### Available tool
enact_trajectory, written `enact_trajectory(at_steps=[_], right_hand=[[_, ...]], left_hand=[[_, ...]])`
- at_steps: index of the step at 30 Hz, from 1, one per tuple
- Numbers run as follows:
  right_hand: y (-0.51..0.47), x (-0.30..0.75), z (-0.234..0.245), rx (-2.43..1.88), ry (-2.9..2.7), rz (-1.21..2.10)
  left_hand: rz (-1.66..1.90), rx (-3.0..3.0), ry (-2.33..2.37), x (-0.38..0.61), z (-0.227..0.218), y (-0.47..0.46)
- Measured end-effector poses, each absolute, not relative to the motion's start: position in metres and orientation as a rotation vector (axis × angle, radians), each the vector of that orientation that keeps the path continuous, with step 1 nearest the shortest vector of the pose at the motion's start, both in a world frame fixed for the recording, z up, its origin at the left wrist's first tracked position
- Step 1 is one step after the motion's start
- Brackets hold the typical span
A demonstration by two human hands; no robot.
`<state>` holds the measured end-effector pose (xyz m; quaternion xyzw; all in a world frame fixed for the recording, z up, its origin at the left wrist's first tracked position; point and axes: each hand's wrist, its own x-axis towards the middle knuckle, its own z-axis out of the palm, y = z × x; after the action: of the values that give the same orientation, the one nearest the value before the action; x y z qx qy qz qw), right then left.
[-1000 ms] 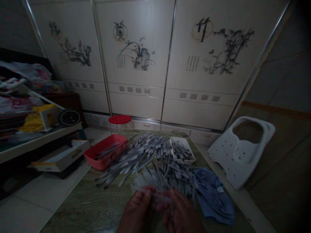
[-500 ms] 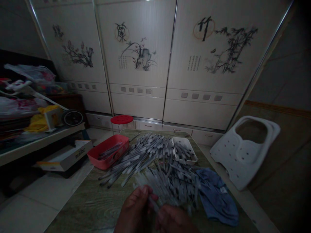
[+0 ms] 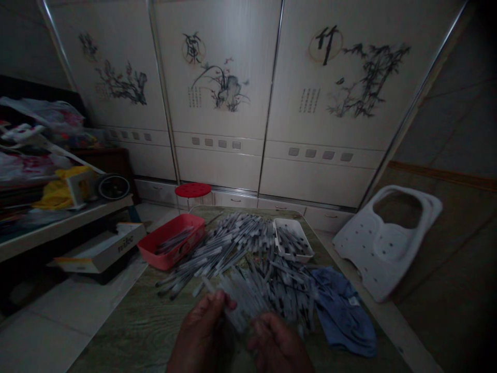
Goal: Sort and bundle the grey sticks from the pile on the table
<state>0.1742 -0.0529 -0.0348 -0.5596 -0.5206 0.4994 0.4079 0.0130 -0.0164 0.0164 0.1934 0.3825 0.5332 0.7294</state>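
A big heap of grey pens or pen barrels (image 3: 240, 254) covers the middle of a wood-grain table (image 3: 147, 331). My left hand (image 3: 202, 334) is at the near edge, fingers pinched on one clear pen barrel (image 3: 229, 311) that slants up and to the left. My right hand (image 3: 277, 344) sits just beside it, fingers curled near the same barrel's lower end; the dim light hides whether it holds anything.
A red tray (image 3: 171, 243) with pens stands at the table's left, a white tray (image 3: 291, 241) at the back right, a blue cloth (image 3: 341, 311) on the right. A red stool (image 3: 193, 190), wardrobe doors, a white plastic seat (image 3: 384, 241) and a cluttered shelf (image 3: 58, 217) surround the table.
Both hands have dropped lower and a little left in view. The barrel between them now slants up to the left instead of lying across the fingers.
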Motion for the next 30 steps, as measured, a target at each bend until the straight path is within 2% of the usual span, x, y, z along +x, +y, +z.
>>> enact_trajectory(at_steps=[6, 12, 19, 30], right_hand=[[-0.045, 0.169, -0.023, -1.345, -1.404, 1.278], [-0.017, 0.216, 0.012, -1.802, -1.630, 0.504], [0.017, 0.254, 0.021, -2.038, -1.706, 0.036], [0.075, 0.152, 0.036, -1.862, -2.173, 0.118]], left_hand=[[1.042, 0.642, 0.881, 0.026, -0.007, -0.016], [1.159, 0.796, 1.199, -0.007, -0.003, -0.002], [1.324, 0.567, 1.247, -0.034, 0.009, 0.002], [1.449, 0.320, 1.134, -0.047, 0.004, 0.009]])
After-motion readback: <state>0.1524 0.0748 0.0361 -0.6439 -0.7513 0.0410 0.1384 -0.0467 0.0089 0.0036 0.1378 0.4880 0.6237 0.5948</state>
